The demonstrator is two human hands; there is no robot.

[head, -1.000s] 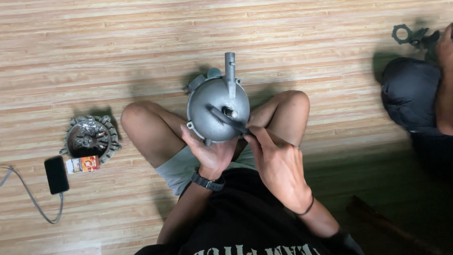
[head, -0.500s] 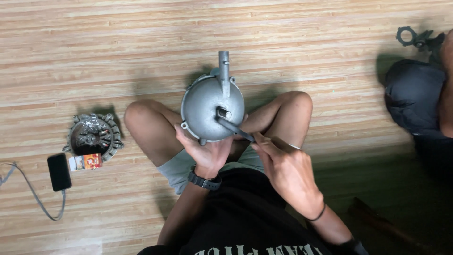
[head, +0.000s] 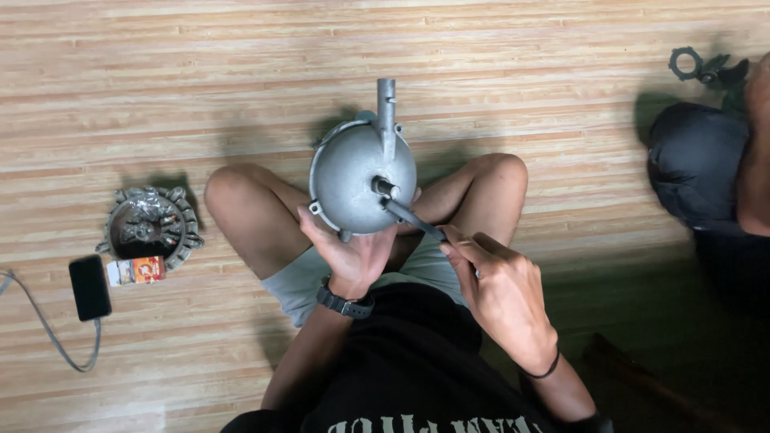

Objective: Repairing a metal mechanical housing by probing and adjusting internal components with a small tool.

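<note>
I sit cross-legged on a wooden floor. My left hand (head: 353,252) grips the lower edge of a round grey metal housing (head: 353,172) held above my lap, with a pipe stub pointing away from me. My right hand (head: 501,293) is closed on the handle of a dark wrench (head: 413,218) whose far end sits on the nut at the housing's centre. A black watch is on my left wrist and a thin black band on my right wrist.
A round finned metal part (head: 150,224) lies on the floor to my left, with a small orange and white box (head: 136,270) and a black phone (head: 89,287) on a cable beside it. Another person sits at the right edge, near a dark bag (head: 694,164).
The housing has tilted upright and shifted slightly left. My right hand has swung the wrench handle down and to the right.
</note>
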